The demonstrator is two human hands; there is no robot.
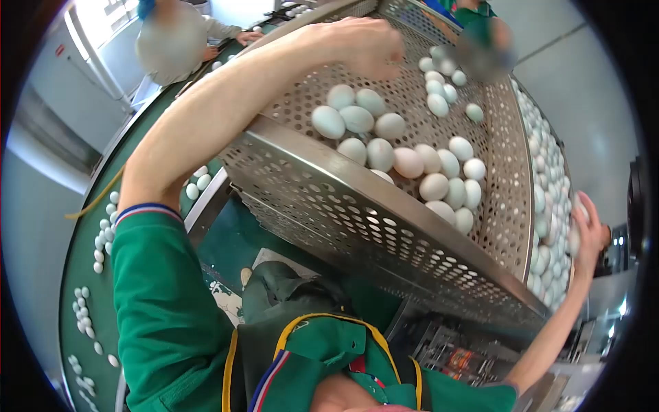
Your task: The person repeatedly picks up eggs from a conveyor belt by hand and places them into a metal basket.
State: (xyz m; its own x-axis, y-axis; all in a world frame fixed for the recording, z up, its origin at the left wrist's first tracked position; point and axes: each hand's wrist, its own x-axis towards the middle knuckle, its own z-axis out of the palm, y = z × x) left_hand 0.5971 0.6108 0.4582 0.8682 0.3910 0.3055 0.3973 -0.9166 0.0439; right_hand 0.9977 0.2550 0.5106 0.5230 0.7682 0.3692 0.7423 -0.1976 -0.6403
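My left hand is closed above the far side of a perforated metal tray, its fingers curled down; whatever they hold, if anything, is hidden. Below it, pale eggs lie in a loose cluster on the tray floor. A smaller group of eggs rests farther back in the tray. Out to the right, my right hand curls around a pale egg at the edge of a large mass of eggs beside the tray.
A green conveyor belt with scattered eggs curves along the left. One person reaches over the belt at the upper left; another is at the tray's far end. Machinery stands low on the right.
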